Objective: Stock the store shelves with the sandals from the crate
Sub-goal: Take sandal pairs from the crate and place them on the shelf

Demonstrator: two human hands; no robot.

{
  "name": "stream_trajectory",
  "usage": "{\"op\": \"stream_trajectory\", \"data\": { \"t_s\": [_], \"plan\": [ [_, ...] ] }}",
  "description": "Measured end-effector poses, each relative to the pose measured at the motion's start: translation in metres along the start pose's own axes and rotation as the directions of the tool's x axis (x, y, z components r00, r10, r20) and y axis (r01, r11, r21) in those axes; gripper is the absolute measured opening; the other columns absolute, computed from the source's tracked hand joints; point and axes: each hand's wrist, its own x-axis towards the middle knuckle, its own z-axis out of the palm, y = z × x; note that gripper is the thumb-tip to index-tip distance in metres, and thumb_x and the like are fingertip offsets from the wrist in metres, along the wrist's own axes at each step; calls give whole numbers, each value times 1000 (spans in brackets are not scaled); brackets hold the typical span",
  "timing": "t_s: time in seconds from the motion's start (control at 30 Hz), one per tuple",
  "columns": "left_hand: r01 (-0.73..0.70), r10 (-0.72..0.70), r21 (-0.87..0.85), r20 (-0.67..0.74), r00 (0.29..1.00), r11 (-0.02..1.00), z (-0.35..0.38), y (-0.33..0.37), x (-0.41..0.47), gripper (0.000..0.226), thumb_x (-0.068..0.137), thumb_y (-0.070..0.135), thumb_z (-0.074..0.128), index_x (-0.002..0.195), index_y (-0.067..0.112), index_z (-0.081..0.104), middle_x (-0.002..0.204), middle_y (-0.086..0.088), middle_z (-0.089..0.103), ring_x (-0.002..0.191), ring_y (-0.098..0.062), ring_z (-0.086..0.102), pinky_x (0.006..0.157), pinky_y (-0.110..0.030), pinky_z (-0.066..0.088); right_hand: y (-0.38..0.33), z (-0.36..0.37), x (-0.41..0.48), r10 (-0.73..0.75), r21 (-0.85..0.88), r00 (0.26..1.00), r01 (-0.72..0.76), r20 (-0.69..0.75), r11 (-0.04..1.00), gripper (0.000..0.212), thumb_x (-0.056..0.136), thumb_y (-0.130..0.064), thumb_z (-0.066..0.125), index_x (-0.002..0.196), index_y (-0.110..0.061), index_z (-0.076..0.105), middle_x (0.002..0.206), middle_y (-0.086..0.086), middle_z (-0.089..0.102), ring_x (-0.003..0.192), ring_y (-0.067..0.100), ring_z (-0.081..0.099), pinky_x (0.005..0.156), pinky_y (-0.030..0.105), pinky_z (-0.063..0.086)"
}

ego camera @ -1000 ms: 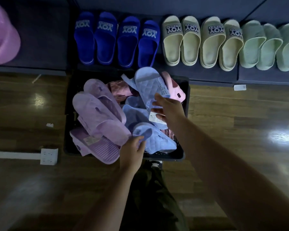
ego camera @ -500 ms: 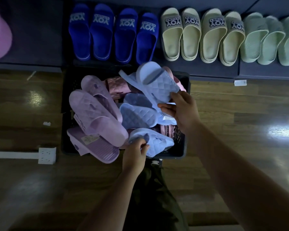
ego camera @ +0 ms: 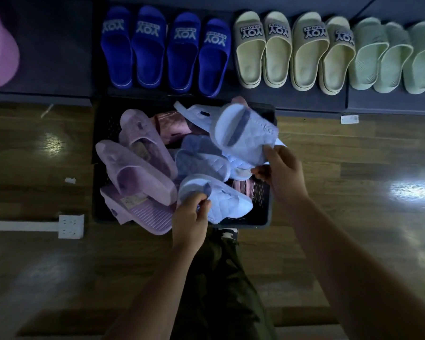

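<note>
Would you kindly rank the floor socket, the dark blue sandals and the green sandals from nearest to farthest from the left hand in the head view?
1. The floor socket, on the floor to the left of the left hand.
2. The dark blue sandals, on the shelf beyond the crate.
3. The green sandals, at the shelf's far right.

Shoe shop: sandal rows (ego camera: 277,50) on shelf (ego camera: 268,98)

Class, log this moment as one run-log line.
left grip: holds near blue sandal | right grip: holds raised blue sandal | both at crate
</note>
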Motion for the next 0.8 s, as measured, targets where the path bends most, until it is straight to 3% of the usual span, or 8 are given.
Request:
{"op": "stream_trajectory", "data": {
  "t_s": [0.2,0.3,0.37,0.47,0.53,0.63,0.7,0.8],
  "plan": [
    [24,-28,-105,-39,999,994,-12,13,21,13,92,21,58,96,12,66,80,8,59,76,-10,52,65,-22,31,41,0,-6,135,-146,990,-129,36,981,23,95,-23,56,73,-16,55,60,-1,54,56,15,50,53,27,37],
    [38,-40,-129,-9,999,991,-10,10,26,12,92,23,57,93,13,64,79,8,59,77,-14,55,67,-29,39,49,6,-11,271,-184,961,-257,57,949,14,95,-30,54,85,-19,53,84,0,54,65,15,55,55,27,32],
    [23,-19,-96,50,999,995,-8,8,26,13,92,24,57,93,14,64,80,6,61,76,-13,54,67,-28,39,50,12,-14,326,-154,941,-310,92,938,13,96,-33,51,89,-22,51,91,-1,53,71,17,57,56,26,32],
    [10,4,-120,110,994,993,-5,6,25,11,91,21,59,90,12,64,79,7,59,75,-12,54,66,-25,37,48,21,-19,352,-29,928,-351,121,936,13,97,-33,48,89,-25,55,90,-6,60,80,21,57,72,33,44],
    [12,5,-170,97,995,985,-5,4,23,9,90,19,60,88,11,64,78,6,60,76,-14,57,67,-26,43,46,26,-21,335,89,933,-347,129,933,12,97,-29,49,90,-23,56,91,-2,63,84,25,59,78,40,46],
    [56,-31,-244,106,994,968,-7,1,20,12,90,19,61,96,11,67,80,5,64,76,-18,67,70,-32,55,48,26,-22,303,126,950,-310,71,942,10,94,-27,56,91,-19,58,96,5,65,89,27,62,79,43,48],
    [0,23,-281,77,997,960,-17,4,15,18,92,24,60,102,12,68,75,9,65,65,-12,68,63,-38,58,51,26,-23,282,129,958,-287,53,949,10,92,-30,59,93,-20,59,98,3,66,93,26,63,79,43,50],
    [-196,181,-204,-88,979,959,-44,10,10,18,92,29,57,92,16,69,65,11,65,55,-5,64,48,-28,52,52,26,-25,269,142,962,-272,42,952,11,93,-31,57,86,-23,57,92,-4,67,90,22,64,77,40,49]
  ]
}}
